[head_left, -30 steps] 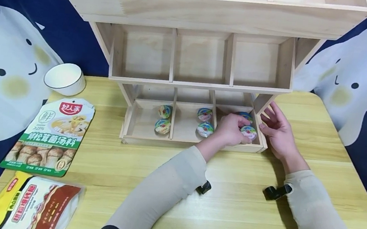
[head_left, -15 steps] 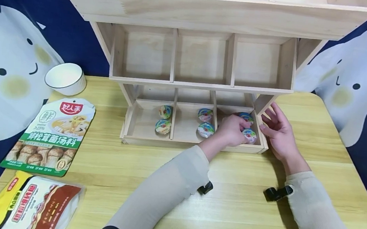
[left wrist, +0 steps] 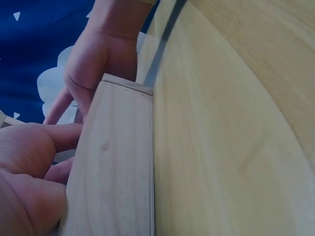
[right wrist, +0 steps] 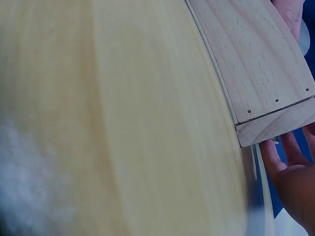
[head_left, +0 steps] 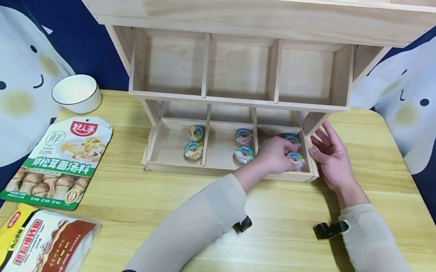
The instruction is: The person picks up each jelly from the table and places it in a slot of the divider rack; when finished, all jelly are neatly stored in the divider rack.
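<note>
In the head view my left hand [head_left: 275, 155] reaches into the right compartment of the low wooden tray [head_left: 174, 167]. Its thumb and fingers curl round a pink-lidded jelly cup [head_left: 296, 161]. Just behind that cup sits a blue-lidded jelly cup [head_left: 292, 140]. Two more cups [head_left: 244, 154] stand in the middle compartment and two others [head_left: 193, 150] in the left one. My right hand [head_left: 332, 160] lies along the tray's outer right side, thumb at the wall and fingers spread loosely. The left wrist view shows the tray's front board hiding the left fingertips [left wrist: 29, 162].
Two wooden tiers with dividers [head_left: 238, 100] rise above the tray, the top one [head_left: 255, 17] overhanging. At left on the table [head_left: 268, 258] are a white bowl [head_left: 77, 94], a green-and-white soup seasoning pouch [head_left: 59, 158] and a yellow-and-white bag [head_left: 36, 243].
The pink-lidded cup has shifted slightly right and toward the front within its compartment, with the left hand staying at it. The right hand has stayed beside the tray.
</note>
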A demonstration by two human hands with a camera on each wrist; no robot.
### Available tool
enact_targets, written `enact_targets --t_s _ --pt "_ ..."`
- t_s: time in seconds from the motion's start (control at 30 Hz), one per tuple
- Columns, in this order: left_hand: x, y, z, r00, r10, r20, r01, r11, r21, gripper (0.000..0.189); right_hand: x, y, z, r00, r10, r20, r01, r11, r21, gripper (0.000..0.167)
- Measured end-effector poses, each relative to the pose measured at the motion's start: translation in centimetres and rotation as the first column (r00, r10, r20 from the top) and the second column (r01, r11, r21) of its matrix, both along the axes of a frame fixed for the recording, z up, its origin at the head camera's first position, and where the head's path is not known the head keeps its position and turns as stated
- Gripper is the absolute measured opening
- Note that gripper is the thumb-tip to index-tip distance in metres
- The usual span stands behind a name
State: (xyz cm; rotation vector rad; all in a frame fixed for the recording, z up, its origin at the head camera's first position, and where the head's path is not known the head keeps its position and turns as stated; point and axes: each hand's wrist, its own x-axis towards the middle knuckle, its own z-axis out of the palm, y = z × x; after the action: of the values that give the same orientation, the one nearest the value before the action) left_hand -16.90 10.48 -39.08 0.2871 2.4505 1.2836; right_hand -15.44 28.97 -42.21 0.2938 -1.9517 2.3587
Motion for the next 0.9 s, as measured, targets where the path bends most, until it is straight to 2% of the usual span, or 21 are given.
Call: enact_targets --t_s 0.2,0.33,0.47,0.53,0.63,0.7,0.77,0.9 --pt "0.5 -0.4 0.1 0.998 0.024 -0.055 -0.023 1.000 0.018 0.052 0.0 0.0 -0.2 1.000 0.003 -0.002 -0.003 1.000 -0.002 0.080" --pt "1.0 -0.8 0.4 0.994 0.022 -0.105 -0.017 0.999 0.047 0.056 0.0 0.1 -0.2 1.000 0.005 -0.010 -0.005 1.000 -0.022 0.080" --pt "1.8 -1.7 1.0 0.987 -0.012 -0.160 0.027 0.995 0.095 0.058 -0.1 0.1 -0.3 1.000 -0.010 -0.021 0.009 1.000 -0.010 0.080" --pt "2.3 -2.3 1.3 0.981 -0.026 -0.193 0.053 0.989 0.136 0.057 0.0 0.0 -0.2 0.999 -0.036 -0.025 0.037 0.999 0.030 0.079" --pt "3.1 -3.4 1.7 0.961 -0.048 -0.272 0.092 0.984 0.153 0.056 0.2 -0.2 0.0 0.994 -0.106 -0.026 0.109 0.987 0.120 0.077" --pt "3.7 -4.2 2.0 0.943 -0.065 -0.328 0.113 0.985 0.131 0.055 0.4 -0.3 0.3 0.984 -0.176 -0.022 0.176 0.961 0.215 0.075" --pt "4.3 -5.4 2.5 0.923 -0.097 -0.372 0.132 0.989 0.070 0.057 0.6 -0.6 0.7 0.970 -0.242 -0.018 0.235 0.916 0.325 0.073" --pt "5.5 -8.5 3.3 0.898 -0.199 -0.392 0.186 0.980 -0.073 0.061 1.5 -1.1 1.7 0.944 -0.329 -0.004 0.281 0.800 0.531 0.071"
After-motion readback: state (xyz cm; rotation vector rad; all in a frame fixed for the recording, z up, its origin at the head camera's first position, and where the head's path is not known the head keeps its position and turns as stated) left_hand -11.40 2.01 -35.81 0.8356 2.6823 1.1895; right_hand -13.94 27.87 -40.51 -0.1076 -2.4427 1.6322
